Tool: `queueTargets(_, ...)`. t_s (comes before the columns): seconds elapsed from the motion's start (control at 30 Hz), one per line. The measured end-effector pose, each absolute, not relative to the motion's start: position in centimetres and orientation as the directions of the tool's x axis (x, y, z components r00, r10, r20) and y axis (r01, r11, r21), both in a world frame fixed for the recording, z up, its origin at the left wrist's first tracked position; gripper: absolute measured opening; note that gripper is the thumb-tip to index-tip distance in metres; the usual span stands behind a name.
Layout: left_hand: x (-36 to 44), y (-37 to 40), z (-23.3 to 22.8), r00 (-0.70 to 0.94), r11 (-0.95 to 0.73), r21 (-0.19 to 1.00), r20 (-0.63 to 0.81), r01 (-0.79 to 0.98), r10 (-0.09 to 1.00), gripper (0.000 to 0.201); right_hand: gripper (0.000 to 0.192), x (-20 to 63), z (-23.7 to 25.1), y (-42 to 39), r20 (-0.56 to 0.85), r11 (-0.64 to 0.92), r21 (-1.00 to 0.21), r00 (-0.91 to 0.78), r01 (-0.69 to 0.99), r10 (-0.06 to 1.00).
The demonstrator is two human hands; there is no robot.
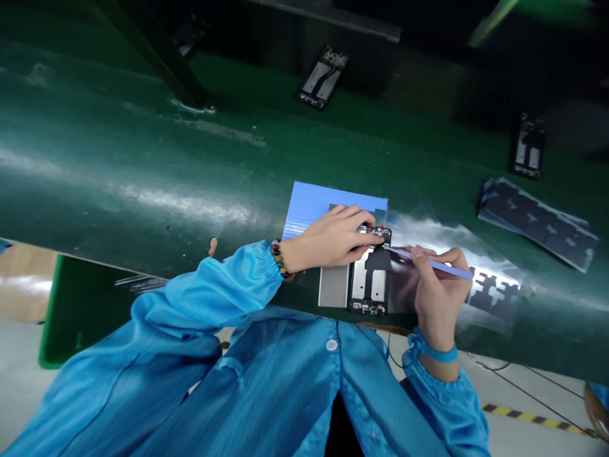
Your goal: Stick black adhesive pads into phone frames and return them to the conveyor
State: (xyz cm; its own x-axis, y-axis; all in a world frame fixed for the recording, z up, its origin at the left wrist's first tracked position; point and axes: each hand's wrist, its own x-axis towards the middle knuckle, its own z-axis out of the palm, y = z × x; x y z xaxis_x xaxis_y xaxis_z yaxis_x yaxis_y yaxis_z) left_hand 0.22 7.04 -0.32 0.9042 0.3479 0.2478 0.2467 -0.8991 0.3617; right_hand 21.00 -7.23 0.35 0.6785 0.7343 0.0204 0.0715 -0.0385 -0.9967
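Observation:
An opened phone body (379, 285) with bare inner parts lies on the bench before me. My left hand (333, 238) reaches over its upper end, its fingers pressing on the parts there and steadying it. In my right hand (440, 285) is a pair of slim purple tweezers (442, 266), pinched between thumb and fingers. Their tip points to the upper right part of the phone, close to my left fingertips. Partly under my left hand lie a blue sheet (311, 202) and a grey plate (333, 289).
More opened phone bodies lie farther back, one at the middle (323, 77) and one at the right (528, 149). A stack of dark die-cut sheets (537, 222) rests at the right. Clear film with black stickers (492, 293) lies beside my right hand. A green bin (50, 317) stands below left.

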Motion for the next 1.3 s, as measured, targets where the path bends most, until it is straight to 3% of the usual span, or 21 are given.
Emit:
queueTargets(0.17,0.6,6.8,-0.2,0.919,-0.936,0.253,0.246,0.245,0.307,0.043,0.038,22.4,0.8,-8.4,0.130,0.054,-0.991,0.759,0.124,0.638)
queueTargets(0.4,-2.7,5.8,1.2,0.884,-0.925,0.257,0.306,0.282,0.354,0.036,0.037,21.4,0.4,-10.9,-0.014,-0.053,-0.998,0.640,0.041,0.768)
queueTargets(0.57,-6.0,2.0,1.4,0.869,-0.898,0.232,0.252,0.373,0.426,0.028,0.036,19.4,0.4,-9.5,-0.021,-0.049,-0.998,0.531,0.039,0.847)
queueTargets(0.7,-6.9,0.0,0.5,0.817,-0.878,0.231,0.327,0.419,0.476,0.030,0.032,18.1,0.6,-8.0,-0.002,-0.056,-0.992,0.436,0.111,0.900)
queueTargets(0.9,-7.7,-0.4,-0.1,0.747,-0.842,0.319,0.395,0.435,0.535,0.026,0.032,16.2,0.9,-7.8,0.031,-0.047,-0.981,0.387,0.190,0.921)
queueTargets(1.3,-7.6,-0.8,-0.7,0.729,-0.842,0.210,0.424,0.497,0.537,0.025,0.028,14.5,0.2,-7.7,0.025,-0.050,-0.983,0.396,0.177,0.918)
